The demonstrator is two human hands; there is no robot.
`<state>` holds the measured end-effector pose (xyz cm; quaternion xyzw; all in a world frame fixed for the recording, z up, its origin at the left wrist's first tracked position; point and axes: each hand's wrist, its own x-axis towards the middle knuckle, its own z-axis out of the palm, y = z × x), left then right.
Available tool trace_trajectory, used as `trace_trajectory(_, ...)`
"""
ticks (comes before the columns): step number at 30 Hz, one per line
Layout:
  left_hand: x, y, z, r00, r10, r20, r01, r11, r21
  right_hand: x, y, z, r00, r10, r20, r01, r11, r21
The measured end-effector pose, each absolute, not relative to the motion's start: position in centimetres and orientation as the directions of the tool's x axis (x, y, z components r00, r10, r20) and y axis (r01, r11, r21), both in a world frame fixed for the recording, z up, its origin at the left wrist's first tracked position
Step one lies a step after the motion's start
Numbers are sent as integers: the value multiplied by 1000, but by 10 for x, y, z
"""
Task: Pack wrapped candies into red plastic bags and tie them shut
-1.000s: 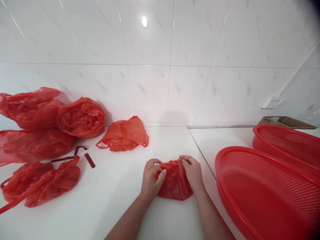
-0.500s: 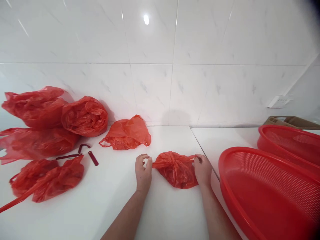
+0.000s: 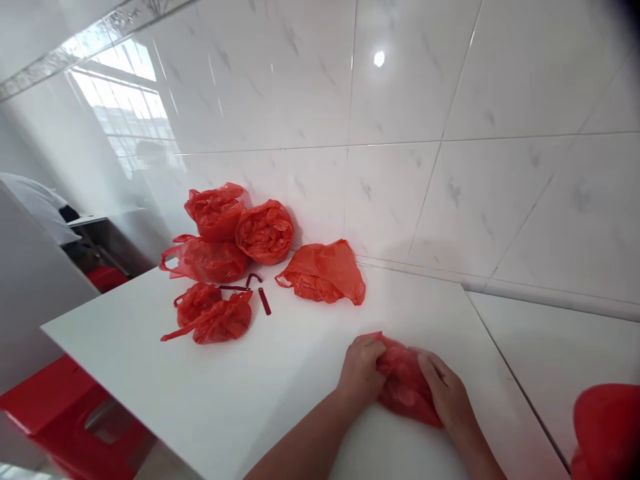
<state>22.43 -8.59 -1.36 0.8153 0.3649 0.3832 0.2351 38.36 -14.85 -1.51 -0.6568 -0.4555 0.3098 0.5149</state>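
Note:
A small tied red plastic bag (image 3: pixel 403 381) lies on the white counter (image 3: pixel 280 373) in front of me. My left hand (image 3: pixel 361 370) grips its left side with curled fingers. My right hand (image 3: pixel 447 395) presses on its right side, fingers wrapped over the plastic. Both hands hold the same bag against the counter.
Several more red plastic bags (image 3: pixel 225 247) are piled at the far left against the tiled wall, with another bag (image 3: pixel 325 272) lying apart and small dark red clips (image 3: pixel 263 300) between them. A red basket edge (image 3: pixel 605 427) shows at the lower right. Red stools (image 3: pixel 60 407) stand below the counter's left edge.
My hands have come together from pulling the bag's handles apart and now clasp the bag's body. The view has swung left, so the baskets are mostly out of frame.

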Motion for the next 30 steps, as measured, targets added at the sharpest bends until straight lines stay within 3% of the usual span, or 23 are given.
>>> trace_trajectory(5,189,-62,-14,280,827,488,503,-559,659,395,-147,-18,451,892,31,277,-107,-955)
trace_trajectory(12,72,-40,-7,85,854,514,597,-457,660,388,-147,-12,459,888,-18,317,-183,-931)
trace_trajectory(18,-4,-35,-9,197,836,511,889,-372,266,380,-147,-11,460,888,11,366,-178,-914)
trace_trajectory(22,-18,-24,-5,94,832,547,989,-142,47,380,-146,-12,449,893,-19,381,-211,-900)
trace_trajectory(27,-15,-10,0,-132,789,600,991,119,61,379,-145,-12,442,896,-35,380,-222,-898)
trace_trajectory(30,-4,-10,-1,-69,731,679,998,39,58,378,-144,-11,443,897,-11,389,-203,-898)
